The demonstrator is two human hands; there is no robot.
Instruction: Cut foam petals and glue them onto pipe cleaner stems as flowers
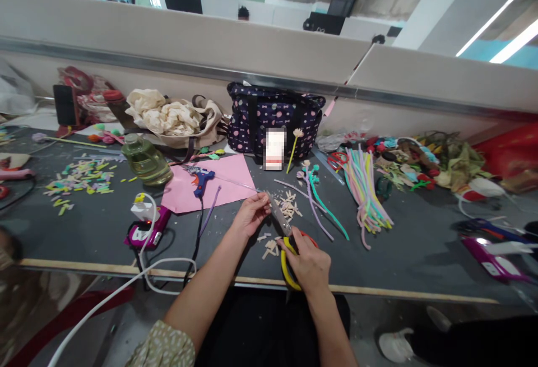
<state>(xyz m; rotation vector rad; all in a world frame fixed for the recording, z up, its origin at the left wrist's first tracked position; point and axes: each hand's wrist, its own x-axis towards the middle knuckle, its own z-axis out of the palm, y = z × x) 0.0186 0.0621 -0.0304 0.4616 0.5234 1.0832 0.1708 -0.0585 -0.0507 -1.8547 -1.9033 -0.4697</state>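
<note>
Near the table's front, my right hand [311,258] is closed round the yellow and red handles of a pair of scissors [279,218]. Their blades point up and left, reaching the fingertips of my left hand [252,213]. Those fingers are pinched on the end of a thin pale purple pipe cleaner [235,182], which stretches left across a pink sheet [227,168]. Small cream cut pieces [289,205] lie beyond the blades, and a second little pile [272,248] sits between my hands.
A blue glue gun [202,181] rests on the pink sheet, beside a bottle of yellowish liquid [146,159]. A purple power strip [153,230] with white cable stands at left. Bundled pipe cleaners [365,187] lie right; a patterned bag [247,115] stands behind.
</note>
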